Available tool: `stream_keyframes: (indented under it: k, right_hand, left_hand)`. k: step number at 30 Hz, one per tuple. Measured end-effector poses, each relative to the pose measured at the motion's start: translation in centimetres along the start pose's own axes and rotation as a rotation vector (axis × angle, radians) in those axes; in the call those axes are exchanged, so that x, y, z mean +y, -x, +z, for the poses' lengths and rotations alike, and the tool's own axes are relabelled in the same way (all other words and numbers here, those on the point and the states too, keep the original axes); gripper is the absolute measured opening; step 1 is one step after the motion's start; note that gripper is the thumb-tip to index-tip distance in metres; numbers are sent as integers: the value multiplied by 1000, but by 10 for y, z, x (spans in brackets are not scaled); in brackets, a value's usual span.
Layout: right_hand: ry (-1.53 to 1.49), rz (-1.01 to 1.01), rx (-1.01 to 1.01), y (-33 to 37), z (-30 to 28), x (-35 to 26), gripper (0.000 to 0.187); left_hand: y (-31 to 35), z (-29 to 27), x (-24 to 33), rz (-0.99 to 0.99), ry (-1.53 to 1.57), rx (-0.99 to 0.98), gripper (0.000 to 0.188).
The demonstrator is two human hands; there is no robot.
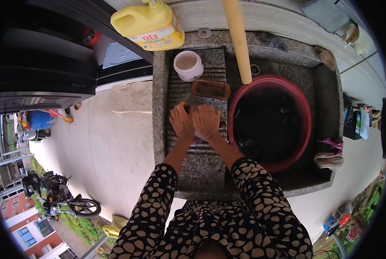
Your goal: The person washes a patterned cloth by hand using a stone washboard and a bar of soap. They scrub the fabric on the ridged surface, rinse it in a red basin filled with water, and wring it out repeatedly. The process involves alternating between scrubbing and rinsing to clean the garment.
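Observation:
Both hands press side by side on the ribbed washboard (204, 166) of a stone sink. Under them lies a dark, wet patterned cloth (197, 140), mostly hidden, with small coloured spots showing between the wrists. My left hand (182, 121) is closed, its fingers curled into the cloth. Close against it, my right hand (206, 121) is closed too, bearing down on the same cloth. Just beyond the fingers rests a brown scrubbing brush (211, 89). Behind that stands a white tub (188, 66) with pale contents.
A red basin (305, 116) of dark water sits in the sink at right. Above its far rim hangs a pale yellow pipe (237, 43). A yellow detergent jug (147, 26) stands at the far left corner. A rag (329, 161) lies on the right edge.

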State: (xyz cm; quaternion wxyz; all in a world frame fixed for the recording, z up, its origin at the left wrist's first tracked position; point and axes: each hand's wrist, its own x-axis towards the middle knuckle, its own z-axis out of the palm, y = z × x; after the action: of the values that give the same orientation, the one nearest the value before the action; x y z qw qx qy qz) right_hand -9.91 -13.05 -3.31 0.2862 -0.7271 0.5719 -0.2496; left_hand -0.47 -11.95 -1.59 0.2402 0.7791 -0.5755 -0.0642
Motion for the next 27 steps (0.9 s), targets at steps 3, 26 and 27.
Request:
stream_keyframes:
  k: [3,26,27]
  right_hand:
    - [-250,125,38,-12,-25,-15,21]
    - [-284,-153,119,104,-43,-26,24]
    - [-145,-233,142,95,-39,-22,23]
  left_hand:
    - [-4,-5,10,-20,-80,-45,27]
    - [117,-60,7,242,213,-115,18]
    - [93,-46,-6,341,220,-90,19]
